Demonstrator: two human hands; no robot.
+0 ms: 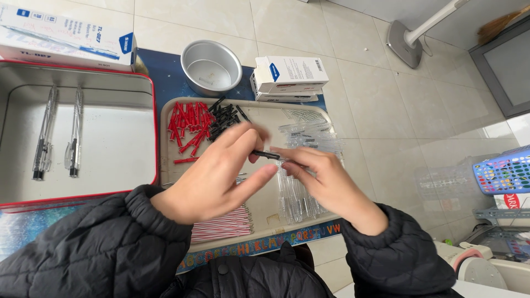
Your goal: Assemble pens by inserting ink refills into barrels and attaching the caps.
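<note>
Above a beige tray (pixel 259 216), my left hand (pixel 221 174) pinches the black end piece (pixel 266 155) of a pen. My right hand (pixel 323 179) grips the pen's clear barrel (pixel 288 161) from the other side, fingertips nearly touching the left. On the tray lie a pile of red caps (pixel 189 126), a pile of black parts (pixel 223 117), several clear barrels (pixel 301 196) and a bundle of red-and-white refills (pixel 223 225) under my left wrist.
A red-rimmed metal tray (pixel 110 138) at left holds two assembled pens (pixel 43 135). A round metal bowl (pixel 211 67) and white boxes (pixel 287 76) stand behind the beige tray. A long white box (pixel 66 36) is at top left, a blue basket (pixel 505 171) at right.
</note>
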